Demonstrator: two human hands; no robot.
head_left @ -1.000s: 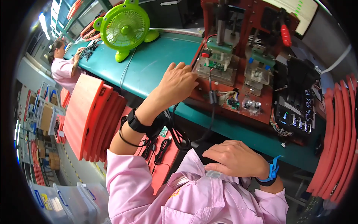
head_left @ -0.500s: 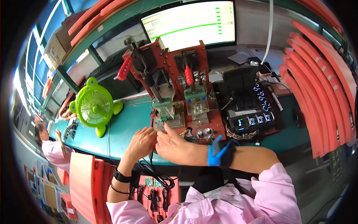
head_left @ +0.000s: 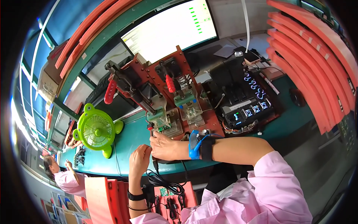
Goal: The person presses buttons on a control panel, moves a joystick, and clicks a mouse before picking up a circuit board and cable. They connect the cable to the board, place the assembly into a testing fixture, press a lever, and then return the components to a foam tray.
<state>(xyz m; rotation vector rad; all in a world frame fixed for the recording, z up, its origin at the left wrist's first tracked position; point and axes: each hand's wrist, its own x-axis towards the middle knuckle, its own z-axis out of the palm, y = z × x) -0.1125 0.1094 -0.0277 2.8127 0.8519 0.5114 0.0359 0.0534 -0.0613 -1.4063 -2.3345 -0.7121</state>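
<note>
1. On the monitor [head_left: 167, 33] beyond the far edge of the tabletop [head_left: 128, 149], you see a column of green marks [head_left: 195, 20]; its lettering is too washed out for you to read.
2. On the black box [head_left: 244, 100] toward the tabletop's right end, you find pale handwritten characters [head_left: 253, 85], a light label strip [head_left: 238, 107] and a lit green display [head_left: 236, 116], all too small to read.
3. On the red trays [head_left: 298, 67] at the right, you find pale stickers [head_left: 327, 56], with nothing legible.
</note>
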